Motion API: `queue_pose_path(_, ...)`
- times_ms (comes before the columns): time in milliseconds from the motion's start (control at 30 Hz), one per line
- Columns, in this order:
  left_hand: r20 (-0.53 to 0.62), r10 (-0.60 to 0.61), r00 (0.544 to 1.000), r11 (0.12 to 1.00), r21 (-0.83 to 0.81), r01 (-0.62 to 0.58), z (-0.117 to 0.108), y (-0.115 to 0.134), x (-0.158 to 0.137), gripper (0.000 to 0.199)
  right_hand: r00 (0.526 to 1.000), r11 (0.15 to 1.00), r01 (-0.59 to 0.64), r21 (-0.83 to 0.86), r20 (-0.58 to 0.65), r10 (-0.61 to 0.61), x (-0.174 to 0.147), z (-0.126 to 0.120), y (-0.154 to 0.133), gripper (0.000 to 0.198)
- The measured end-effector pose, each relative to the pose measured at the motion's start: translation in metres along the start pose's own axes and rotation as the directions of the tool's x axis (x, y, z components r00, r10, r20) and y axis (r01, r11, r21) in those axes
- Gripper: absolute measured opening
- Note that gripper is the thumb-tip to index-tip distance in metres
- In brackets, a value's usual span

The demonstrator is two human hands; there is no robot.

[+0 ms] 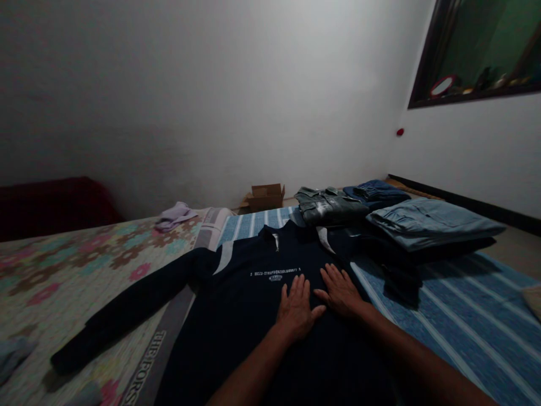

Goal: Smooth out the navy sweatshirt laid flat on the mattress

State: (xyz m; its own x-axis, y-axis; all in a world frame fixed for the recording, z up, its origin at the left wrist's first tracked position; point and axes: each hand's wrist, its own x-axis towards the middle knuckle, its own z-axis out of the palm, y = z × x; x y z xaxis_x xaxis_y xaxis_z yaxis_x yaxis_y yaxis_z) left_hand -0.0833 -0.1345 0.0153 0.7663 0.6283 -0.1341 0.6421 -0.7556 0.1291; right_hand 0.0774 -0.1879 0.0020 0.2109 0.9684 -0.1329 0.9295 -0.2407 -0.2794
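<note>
A dark navy long-sleeved top [236, 293] with white shoulder stripes and small white chest lettering lies spread flat, front up, on the bed. Its one sleeve stretches out to the left across the floral cover. My left hand [297, 308] rests palm down on the chest of the top, fingers together. Beside it, my right hand [339, 291] also lies flat on the fabric, thumb touching the left hand. Neither hand holds anything.
Folded jeans [426, 224] and other folded dark clothes [329, 206] are stacked at the back right on the blue striped sheet [465, 316]. A lilac cloth [175, 215] lies on the floral cover [63, 270]. An open cardboard box [265, 197] stands by the wall.
</note>
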Motion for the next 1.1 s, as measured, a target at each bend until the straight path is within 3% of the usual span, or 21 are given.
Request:
queue_pose_path(333, 0.003, -0.008, 1.0, 1.0, -0.003, 0.008, -0.002, 0.002, 0.001, 0.078, 1.0, 1.0, -0.004, 0.004, -0.017, 0.004, -0.007, -0.002, 0.003, 0.081)
queue_pose_path(600, 0.092, 0.024, 0.996, 0.999, -0.031, -0.021, -0.013, 0.002, -0.021, 0.08, 1.0, 1.0, -0.013, 0.0, -0.015, 0.013, -0.007, -0.004, 0.001, 0.08)
queue_pose_path(1100, -0.032, 0.063, 0.997, 0.998, -0.001, -0.063, 0.008, -0.005, -0.023, 0.083, 1.0, 1.0, -0.014, -0.006, -0.015, 0.014, -0.008, -0.003, 0.003, 0.079)
